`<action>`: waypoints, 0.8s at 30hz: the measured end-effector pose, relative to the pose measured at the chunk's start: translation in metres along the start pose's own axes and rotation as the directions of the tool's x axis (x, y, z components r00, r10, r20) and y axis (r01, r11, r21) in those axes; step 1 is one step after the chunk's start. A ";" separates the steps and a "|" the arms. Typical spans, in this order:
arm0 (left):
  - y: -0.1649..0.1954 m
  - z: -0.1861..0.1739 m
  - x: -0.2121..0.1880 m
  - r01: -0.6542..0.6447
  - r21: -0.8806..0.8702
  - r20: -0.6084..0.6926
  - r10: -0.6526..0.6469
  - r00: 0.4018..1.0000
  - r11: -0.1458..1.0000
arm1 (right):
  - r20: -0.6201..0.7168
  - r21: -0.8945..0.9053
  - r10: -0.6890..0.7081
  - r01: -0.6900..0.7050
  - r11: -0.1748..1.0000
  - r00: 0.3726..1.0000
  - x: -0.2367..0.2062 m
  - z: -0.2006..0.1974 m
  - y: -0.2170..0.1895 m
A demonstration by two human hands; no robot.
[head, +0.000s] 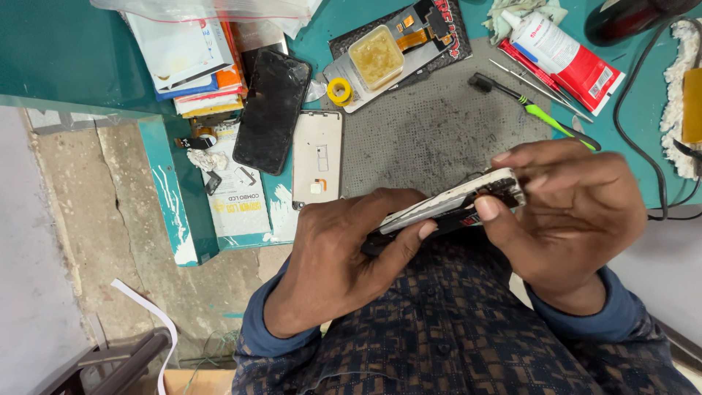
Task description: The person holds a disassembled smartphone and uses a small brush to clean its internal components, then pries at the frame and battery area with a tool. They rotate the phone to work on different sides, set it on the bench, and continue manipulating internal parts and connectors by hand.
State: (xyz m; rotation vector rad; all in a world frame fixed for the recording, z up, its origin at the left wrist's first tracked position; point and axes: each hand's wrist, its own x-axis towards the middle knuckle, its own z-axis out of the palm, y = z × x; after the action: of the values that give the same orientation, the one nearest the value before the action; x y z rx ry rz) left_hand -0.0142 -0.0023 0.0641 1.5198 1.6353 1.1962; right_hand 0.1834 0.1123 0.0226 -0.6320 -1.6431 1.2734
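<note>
A phone (pixel 453 203) with a white frame and a dark, worn inner face is held edge-on between both hands, just above the lap and at the near edge of the grey work mat (pixel 431 132). The left hand (pixel 344 256) is closed around the phone's lower end, its thumb laid along the white edge. The right hand (pixel 570 212) is wrapped over the upper end, with the thumb pressed on the dark face and the fingers curled across the top.

Left of the mat, a white phone back frame (pixel 317 157) is seen lying flat, and a black cracked screen panel (pixel 272 110) lies just beyond it, farther left. On the mat's far right edge, a tool with a green handle (pixel 545 115) is laid diagonally. At the mat's far left corner, a small yellow tape roll (pixel 339 91) is set beside a square tub of yellowish paste (pixel 376 56). Beyond the mat's far right corner, a white glue bottle (pixel 541 38) rests on red packaging. Well left of the mat, a stack of packets (pixel 194 62) is piled on the teal table (pixel 66 58).
</note>
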 end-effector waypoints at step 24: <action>0.004 -0.001 -0.003 0.001 0.100 0.027 -0.004 1.000 0.995 | 0.219 -0.135 0.020 0.010 0.991 0.975 0.013 -0.021 -0.005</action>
State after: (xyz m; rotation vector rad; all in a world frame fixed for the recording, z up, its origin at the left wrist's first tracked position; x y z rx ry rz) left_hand -0.0123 -0.0052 0.0679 1.5877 1.7012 1.1014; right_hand 0.1977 0.1309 0.0328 -0.5931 -1.9244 1.2801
